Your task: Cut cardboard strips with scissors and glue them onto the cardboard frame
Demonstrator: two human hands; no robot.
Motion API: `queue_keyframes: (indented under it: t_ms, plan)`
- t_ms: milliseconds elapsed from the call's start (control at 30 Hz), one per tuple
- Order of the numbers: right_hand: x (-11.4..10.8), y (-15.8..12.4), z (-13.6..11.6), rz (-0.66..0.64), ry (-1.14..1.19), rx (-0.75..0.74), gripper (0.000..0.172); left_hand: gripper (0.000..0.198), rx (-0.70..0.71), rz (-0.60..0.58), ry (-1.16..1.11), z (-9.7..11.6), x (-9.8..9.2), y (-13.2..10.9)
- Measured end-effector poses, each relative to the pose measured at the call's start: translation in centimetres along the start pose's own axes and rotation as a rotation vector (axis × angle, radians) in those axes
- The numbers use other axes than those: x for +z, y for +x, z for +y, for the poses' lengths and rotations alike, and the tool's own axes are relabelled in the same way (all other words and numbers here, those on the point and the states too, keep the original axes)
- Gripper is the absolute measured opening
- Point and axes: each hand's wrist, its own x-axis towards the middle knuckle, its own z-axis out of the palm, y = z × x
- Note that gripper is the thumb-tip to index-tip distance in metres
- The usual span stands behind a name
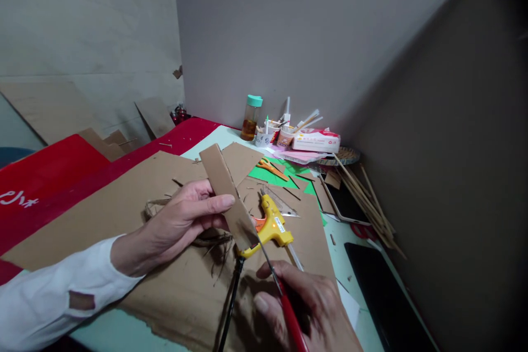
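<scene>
My left hand (192, 214) grips a long strip of cardboard (225, 187), thumb on its face and fingers behind, holding it tilted above the work surface. In my right hand (309, 302) is a red-handled knife (291, 313). Its thin blade meets the lower right edge of the strip; whether it has cut in cannot be seen. Just behind the strip lies a yellow glue gun (271, 220) with a clear glue stick in its back end. A dark cord (231, 300) runs from it towards me. Dry brown fibres (216, 247) lie under my left hand.
A large cardboard sheet (107, 209) covers much of the table. Beyond are orange scissors (273, 169), a clear set square (284, 206), a lidded drink bottle (251, 119) and a tissue pack (315, 141). On the right lie wooden sticks (367, 198) and a black tablet-like slab (383, 297).
</scene>
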Motion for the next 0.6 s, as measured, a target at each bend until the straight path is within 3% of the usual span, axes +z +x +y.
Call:
queue_keyframes:
  t_ms: [167, 300, 433, 600]
  plan:
    - [-0.25, 0.40, -0.10, -0.097, 0.040, -0.110, 0.026, 0.017, -0.005, -0.001, 0.005, -0.10, -0.12, -0.11]
    - [-0.05, 0.39, -0.42, -0.071, 0.122, -0.047, 0.030, 0.015, 0.003, -0.034, 0.024, -0.10, -0.21, -0.05]
    - [-0.19, 0.51, -0.44, -0.155, 0.176, -0.034, 0.029, 0.014, 0.012, -0.035, 0.037, -0.15, -0.24, 0.00]
    - [-0.04, 0.63, -0.31, -0.064, 0.122, -0.078, 0.025, 0.012, 0.024, -0.082, 0.000, -0.41, -0.03, -0.14]
